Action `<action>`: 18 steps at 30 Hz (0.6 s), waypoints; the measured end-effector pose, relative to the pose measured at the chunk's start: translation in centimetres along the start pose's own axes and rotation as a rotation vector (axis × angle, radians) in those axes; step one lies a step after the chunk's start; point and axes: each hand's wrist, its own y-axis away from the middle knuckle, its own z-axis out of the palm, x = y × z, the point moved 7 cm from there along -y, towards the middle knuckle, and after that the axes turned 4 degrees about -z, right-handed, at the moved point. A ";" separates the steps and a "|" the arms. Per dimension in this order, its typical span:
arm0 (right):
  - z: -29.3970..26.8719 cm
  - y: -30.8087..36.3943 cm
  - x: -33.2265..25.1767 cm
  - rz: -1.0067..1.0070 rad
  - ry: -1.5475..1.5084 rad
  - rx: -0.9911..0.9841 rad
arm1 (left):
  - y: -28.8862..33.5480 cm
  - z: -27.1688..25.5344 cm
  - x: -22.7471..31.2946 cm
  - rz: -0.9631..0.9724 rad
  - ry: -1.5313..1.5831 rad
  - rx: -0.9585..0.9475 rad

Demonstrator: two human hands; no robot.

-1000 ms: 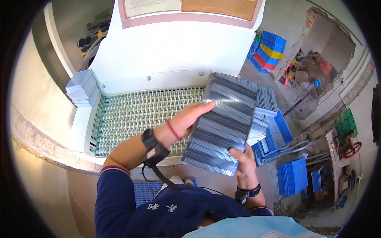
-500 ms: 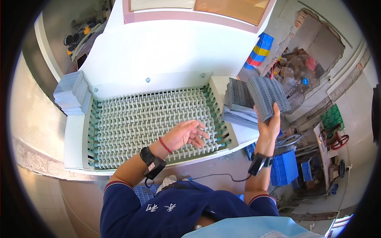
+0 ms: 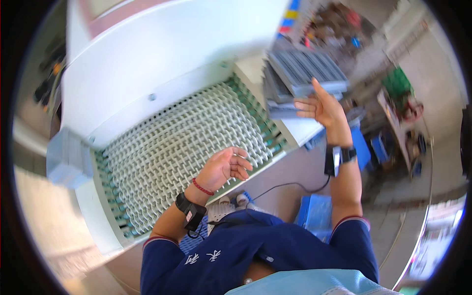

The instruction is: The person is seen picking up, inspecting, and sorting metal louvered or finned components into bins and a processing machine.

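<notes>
My right hand (image 3: pixel 328 109) is open beside the near edge of a stack of grey panels, fingers spread with nothing gripped. On top of that stack lies a grey panel with dark slotted rows (image 3: pixel 309 69), set askew over the panels beneath. The tip of my right thumb overlaps its near edge; I cannot tell whether it touches. My left hand (image 3: pixel 225 168) hovers empty over the near right part of a roller bed (image 3: pixel 172 147). Its fingers are loosely bent and apart. Many pale ring-shaped wheels make up this bed, set in a white machine.
Another stack of flat pale panels (image 3: pixel 69 157) stands at the machine's left end. A tall white cover (image 3: pixel 172 49) rises behind the rollers. Below the right side are blue bins (image 3: pixel 314 216). A dark cable (image 3: pixel 290 185) hangs between my wrists.
The grey panel held up in my right hand now lies on the right-hand stack, and that hand has let go. My left hand stays over the rollers. The whole view has turned.
</notes>
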 end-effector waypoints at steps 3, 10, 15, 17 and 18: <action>-0.6 2.0 -0.5 0.043 0.444 -0.058 | -1.1 -0.1 -2.4 -0.105 0.020 -0.052; -1.3 6.8 5.7 -0.121 0.364 -0.329 | -4.7 2.8 -7.3 -0.191 0.138 -0.112; -11.4 10.7 17.2 -0.020 0.075 -0.089 | -6.5 3.5 -11.3 -0.320 -0.044 0.051; -16.9 13.2 21.6 0.011 -0.048 0.022 | -7.7 4.8 -13.1 -0.375 -0.111 0.051; -19.3 14.8 23.5 0.003 -0.081 0.048 | -8.3 5.2 -14.1 -0.397 -0.135 0.070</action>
